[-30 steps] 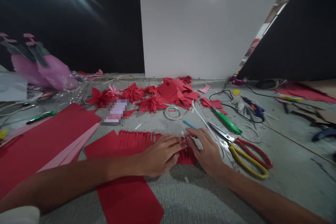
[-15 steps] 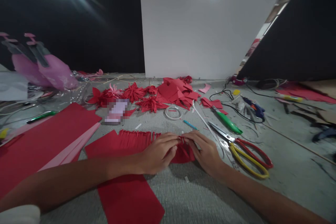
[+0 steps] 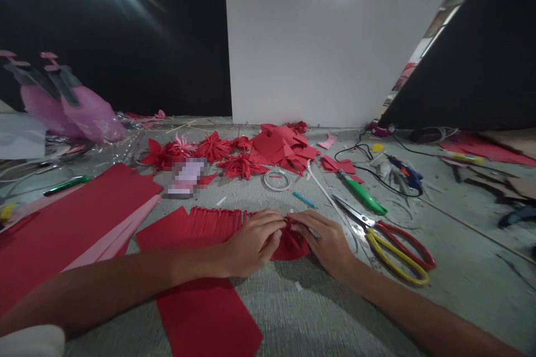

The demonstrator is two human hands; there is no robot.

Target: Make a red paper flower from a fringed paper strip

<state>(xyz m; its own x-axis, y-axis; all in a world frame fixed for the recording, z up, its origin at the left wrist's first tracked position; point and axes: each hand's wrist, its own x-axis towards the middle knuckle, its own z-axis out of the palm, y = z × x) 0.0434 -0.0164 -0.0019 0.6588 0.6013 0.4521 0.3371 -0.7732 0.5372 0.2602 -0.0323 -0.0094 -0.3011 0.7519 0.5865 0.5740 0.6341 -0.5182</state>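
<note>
A red paper strip [image 3: 215,224] cut into a fringe along its far edge lies flat, its right end gathered between my two hands. My left hand [image 3: 255,245] is closed on the strip, with fingertips at its far edge. Opposite it, my right hand [image 3: 326,240] pinches the gathered end, thumb and fingers together. The paper under my fingers is partly hidden. More red paper [image 3: 209,312] lies below my left forearm. To the right rest scissors [image 3: 379,228] with one red and one yellow handle, blades pointing away to the left.
Behind the strip lie red fringed paper flowers [image 3: 238,164], red paper pieces [image 3: 278,145], a tape roll [image 3: 277,179] and a blue pen-like stick [image 3: 305,199]. A green cutter [image 3: 364,196] and a glue gun [image 3: 408,175] with its cord are right. Large red sheets [image 3: 84,217] lie left.
Both hands stay at the gathered end of the strip. The fingers of my right hand have shifted slightly; everything else lies as before.
</note>
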